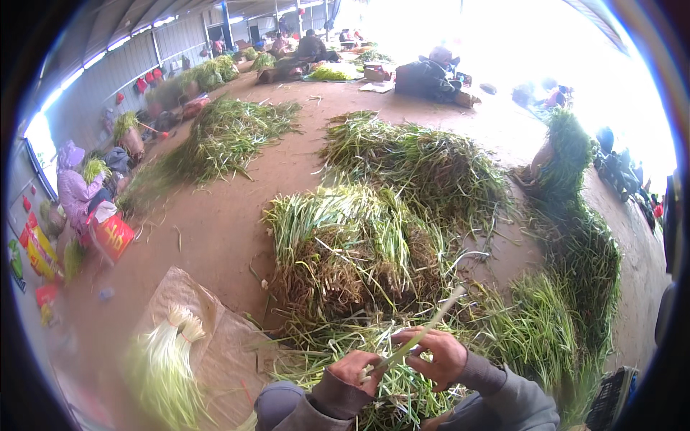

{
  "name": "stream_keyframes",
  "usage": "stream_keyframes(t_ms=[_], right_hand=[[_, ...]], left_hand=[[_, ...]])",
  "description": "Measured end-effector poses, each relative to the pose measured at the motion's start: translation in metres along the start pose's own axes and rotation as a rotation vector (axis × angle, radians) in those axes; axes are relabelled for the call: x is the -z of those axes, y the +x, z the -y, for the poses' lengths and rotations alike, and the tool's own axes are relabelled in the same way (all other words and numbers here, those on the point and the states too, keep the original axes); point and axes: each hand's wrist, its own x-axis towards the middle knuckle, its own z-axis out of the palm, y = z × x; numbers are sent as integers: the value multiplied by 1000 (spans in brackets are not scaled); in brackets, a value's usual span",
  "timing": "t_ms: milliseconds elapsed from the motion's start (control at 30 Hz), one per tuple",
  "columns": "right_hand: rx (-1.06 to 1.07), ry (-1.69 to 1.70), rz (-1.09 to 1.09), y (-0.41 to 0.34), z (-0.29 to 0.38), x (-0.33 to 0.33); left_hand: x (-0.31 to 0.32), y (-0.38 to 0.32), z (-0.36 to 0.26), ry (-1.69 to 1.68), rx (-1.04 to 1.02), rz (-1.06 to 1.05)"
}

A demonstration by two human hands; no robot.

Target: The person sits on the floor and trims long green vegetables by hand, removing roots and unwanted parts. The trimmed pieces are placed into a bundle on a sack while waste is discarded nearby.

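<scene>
My left hand (358,370) is closed around the pale ends of a few allium stalks, over my lap. From it a long flat green leaf (426,334) slants up to the right. Right beside that leaf, my right hand (435,356) has its fingers bent and partly spread; whether they pinch the leaf is unclear. Loose green leaves and trimmings (345,345) lie under both hands. Just beyond them stands a thick heap of rooted stalks (350,242), with brown roots facing me. Cleaned white-stemmed bundles (172,361), tied with bands, rest to my left.
A woven plastic sack (237,345) lies beneath the bundles. More green piles (415,156) spread ahead, at the left (232,134) and along the right (582,269). A black plastic crate (609,398) stands at lower right. Other people sit at left (81,188) and farther back (431,75).
</scene>
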Motion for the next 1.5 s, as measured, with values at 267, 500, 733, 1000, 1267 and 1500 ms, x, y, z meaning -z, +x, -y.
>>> stream_keyframes(t_ms=[267,500,733,1000,1267,1500], right_hand=[[56,0,-20,-1,-17,-9],[-295,-481,-222,-19,-99,10],[-694,67,-572,-33,-114,40],[-118,95,-476,-1,-26,6],[-169,103,-342,5,9,-24],[-83,84,-317,3,7,-23]], left_hand=[[3,0,-6,-31,-3,-27],[18,-2,-9,82,2,-322],[22,-2,1,60,26,-266],[2,0,1,60,-67,-81],[-11,1,-4,-12,-54,81],[-13,0,-8,-58,-72,27]])
